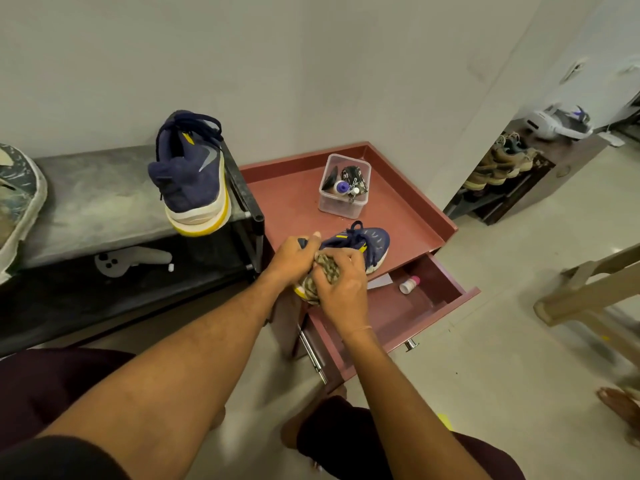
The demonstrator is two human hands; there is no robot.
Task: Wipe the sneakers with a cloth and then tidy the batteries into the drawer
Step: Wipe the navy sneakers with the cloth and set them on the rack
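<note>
From the head camera, a navy sneaker (375, 242) with a white and yellow sole lies on the front edge of the reddish-brown table (294, 202), its toe pointing away to the right, just above the open drawer (433, 306). The left hand (294, 258) grips the sneaker at its heel end, thumb raised against the collar. The right hand (341, 285) has its fingers (341, 259) curled round a bunched, brown-patterned cloth (327, 268) and holds it against the heel side of the shoe; a bit of yellow sole shows under the cloth.

In the drawer lie a small white bottle with a pink cap (409, 285) and a pale slip of paper (379, 282). Further back on the table stands a clear plastic tub (343, 188) holding a blue-capped bottle and some dark items; whether any of them is a battery cannot be told.

The second sneaker (194, 181) stands tilted on the grey top of a black rack (104, 202) just left of the table, heel toward the camera. A grey swoosh logo on its side is the only brand mark that can be read. A white controller (131, 261) lies on the rack's lower shelf. At the far right, a white headset (557, 124) rests on a cabinet above rows of brown shoes (498, 164).
</note>
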